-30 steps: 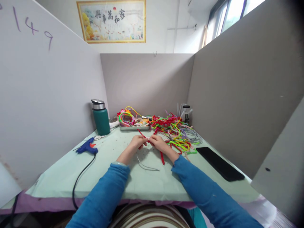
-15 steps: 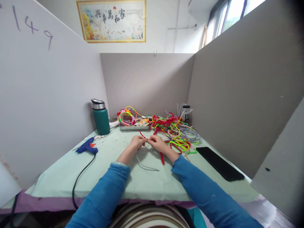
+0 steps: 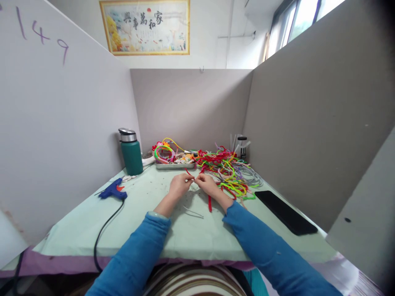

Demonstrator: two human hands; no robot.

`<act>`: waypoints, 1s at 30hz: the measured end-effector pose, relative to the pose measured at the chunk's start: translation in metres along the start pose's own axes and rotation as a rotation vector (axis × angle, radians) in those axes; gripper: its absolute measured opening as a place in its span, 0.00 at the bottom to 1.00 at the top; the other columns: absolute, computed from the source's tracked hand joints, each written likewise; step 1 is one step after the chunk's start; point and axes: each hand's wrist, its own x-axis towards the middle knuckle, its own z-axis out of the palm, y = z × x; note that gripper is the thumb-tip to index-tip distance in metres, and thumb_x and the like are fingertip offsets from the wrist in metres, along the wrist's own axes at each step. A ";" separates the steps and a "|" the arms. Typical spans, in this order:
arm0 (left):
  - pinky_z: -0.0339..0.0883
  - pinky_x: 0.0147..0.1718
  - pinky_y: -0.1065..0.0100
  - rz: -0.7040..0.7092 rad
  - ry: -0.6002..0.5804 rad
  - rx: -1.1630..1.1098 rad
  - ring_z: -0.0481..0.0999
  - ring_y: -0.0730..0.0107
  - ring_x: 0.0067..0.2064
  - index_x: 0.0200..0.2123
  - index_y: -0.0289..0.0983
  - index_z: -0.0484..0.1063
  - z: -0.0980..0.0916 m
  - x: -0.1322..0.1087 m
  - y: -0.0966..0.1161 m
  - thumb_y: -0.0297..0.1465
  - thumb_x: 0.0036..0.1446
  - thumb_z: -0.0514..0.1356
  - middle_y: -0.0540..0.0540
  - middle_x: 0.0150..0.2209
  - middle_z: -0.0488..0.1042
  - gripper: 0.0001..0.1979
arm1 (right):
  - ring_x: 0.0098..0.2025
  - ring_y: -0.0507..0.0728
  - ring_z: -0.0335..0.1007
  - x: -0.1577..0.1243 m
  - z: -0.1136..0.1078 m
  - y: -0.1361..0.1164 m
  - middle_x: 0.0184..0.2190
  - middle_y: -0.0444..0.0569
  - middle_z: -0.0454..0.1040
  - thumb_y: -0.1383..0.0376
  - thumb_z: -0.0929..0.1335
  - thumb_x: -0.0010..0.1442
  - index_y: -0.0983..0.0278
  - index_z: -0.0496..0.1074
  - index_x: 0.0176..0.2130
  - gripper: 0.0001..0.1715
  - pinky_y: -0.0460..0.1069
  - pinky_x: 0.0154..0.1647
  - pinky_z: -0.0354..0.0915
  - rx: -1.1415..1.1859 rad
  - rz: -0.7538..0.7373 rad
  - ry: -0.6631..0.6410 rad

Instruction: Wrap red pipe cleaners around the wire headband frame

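Note:
My left hand [image 3: 181, 185] and my right hand [image 3: 207, 184] meet fingertip to fingertip over the middle of the table, both pinched. Between them is a thin red pipe cleaner [image 3: 187, 171], its end sticking up past my left fingers; the part inside the pinch is hidden. Another red strand [image 3: 210, 204] extends toward me from under my right hand; whether it is the same piece I cannot tell. Below my left hand a thin grey pipe cleaner [image 3: 194, 212] runs over the tablecloth, its far end out of sight.
A tangled pile of coloured pipe cleaners [image 3: 228, 166] lies beyond my right hand, beside a metal tray [image 3: 175, 166] of small pieces. At left are a green bottle [image 3: 132, 156] and a corded blue glue gun [image 3: 113, 189]. A black phone [image 3: 285, 211] lies right. Partitions enclose the table.
My left hand has turned and shifted slightly right and up. The red tip above it has moved right. Less of the grey pipe cleaner shows, and it has shifted slightly.

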 end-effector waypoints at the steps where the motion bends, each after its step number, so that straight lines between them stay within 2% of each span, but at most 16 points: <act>1: 0.62 0.41 0.71 0.010 -0.004 0.011 0.74 0.68 0.41 0.40 0.39 0.78 0.000 0.000 -0.001 0.30 0.53 0.57 0.45 0.39 0.77 0.12 | 0.24 0.50 0.58 0.000 0.000 0.000 0.19 0.41 0.64 0.62 0.63 0.48 0.65 0.64 0.21 0.10 0.44 0.25 0.53 0.004 -0.003 0.000; 7: 0.62 0.39 0.71 0.006 -0.039 0.063 0.73 0.67 0.38 0.39 0.39 0.78 0.001 0.000 -0.003 0.31 0.53 0.57 0.45 0.38 0.77 0.12 | 0.24 0.50 0.58 -0.002 0.001 -0.003 0.19 0.41 0.64 0.63 0.63 0.48 0.65 0.64 0.22 0.08 0.44 0.25 0.53 -0.008 -0.023 0.008; 20: 0.60 0.36 0.71 0.027 -0.032 0.086 0.72 0.68 0.36 0.34 0.35 0.78 0.001 0.000 -0.001 0.30 0.54 0.55 0.42 0.35 0.76 0.11 | 0.26 0.51 0.61 -0.004 0.000 -0.009 0.22 0.43 0.67 0.62 0.64 0.50 0.65 0.66 0.24 0.08 0.45 0.27 0.55 -0.007 -0.056 0.037; 30: 0.60 0.34 0.71 -0.054 -0.068 -0.038 0.71 0.69 0.33 0.32 0.34 0.77 0.004 0.003 -0.004 0.32 0.53 0.54 0.44 0.32 0.76 0.12 | 0.25 0.50 0.61 -0.005 0.000 -0.009 0.22 0.43 0.67 0.61 0.64 0.51 0.66 0.67 0.26 0.10 0.45 0.26 0.55 0.005 -0.057 0.039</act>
